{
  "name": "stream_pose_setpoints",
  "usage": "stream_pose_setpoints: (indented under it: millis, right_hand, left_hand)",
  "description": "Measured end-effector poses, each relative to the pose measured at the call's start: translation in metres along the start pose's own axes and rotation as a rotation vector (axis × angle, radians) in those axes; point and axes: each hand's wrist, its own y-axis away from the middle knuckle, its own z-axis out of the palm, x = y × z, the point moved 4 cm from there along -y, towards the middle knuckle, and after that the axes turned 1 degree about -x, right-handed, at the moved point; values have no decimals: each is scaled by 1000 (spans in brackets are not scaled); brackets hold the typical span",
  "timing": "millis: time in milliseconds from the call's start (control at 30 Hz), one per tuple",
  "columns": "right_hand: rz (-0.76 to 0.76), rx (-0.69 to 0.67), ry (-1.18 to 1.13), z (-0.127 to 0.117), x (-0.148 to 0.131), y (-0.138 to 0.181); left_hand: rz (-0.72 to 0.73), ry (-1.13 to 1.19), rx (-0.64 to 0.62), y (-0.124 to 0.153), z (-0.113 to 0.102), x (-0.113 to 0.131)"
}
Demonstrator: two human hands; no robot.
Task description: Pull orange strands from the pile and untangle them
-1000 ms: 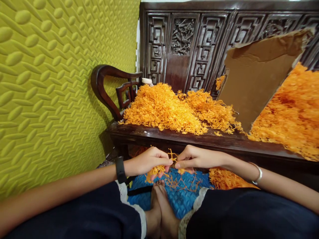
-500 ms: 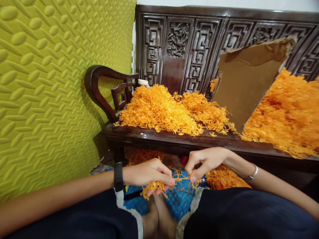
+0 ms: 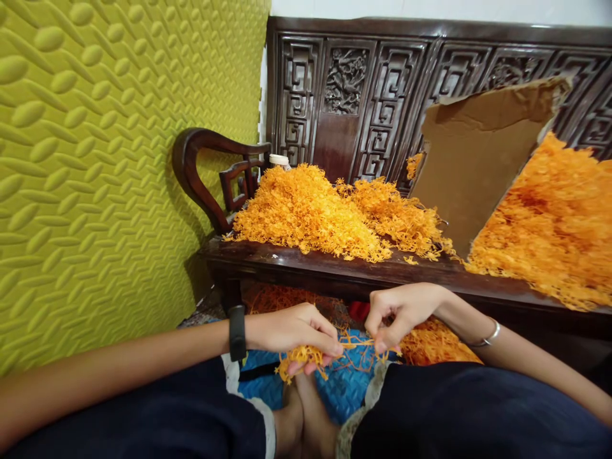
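Observation:
My left hand, with a dark band on its wrist, is closed around a small bunch of orange plastic pieces with thin, branching stems. Thumb and fingers of my right hand pinch the end of an orange strand that stretches across to the left hand. A silver bangle circles the right wrist. Both hands hover above my lap, in front of the bench edge. Exactly how the strand joins the bunch is too fine to make out.
A dark carved wooden bench bears a large heap of orange pieces. A cardboard sheet stands between it and another heap. More orange pieces lie below the bench by a blue mat. A yellow textured wall rises at left.
The whole view has shifted slightly, so the scene sits a little farther right. Both hands keep their hold, and the strand between them stays stretched.

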Motion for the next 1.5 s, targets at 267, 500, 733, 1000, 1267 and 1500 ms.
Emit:
stream_pose_setpoints:
  millis: [267, 500, 733, 1000, 1267, 1500]
  right_hand:
    - [-14, 63, -23, 1, 3, -1]
    - [-68, 89, 6, 1, 4, -3]
    - [-67, 106, -17, 1, 3, 1]
    - [-107, 175, -4, 1, 5, -3]
    - [-102, 180, -48, 3, 7, -2]
    - [-98, 179, -24, 4, 8, -2]
  left_hand:
    - [8, 33, 34, 2, -2, -1]
    - [-18, 32, 33, 4, -6, -4]
    - [14, 36, 17, 4, -1, 2]
    - [-1, 54, 41, 7, -4, -1]
    - [-19, 77, 32, 8, -7, -8]
    - [-23, 75, 33, 10, -7, -9]
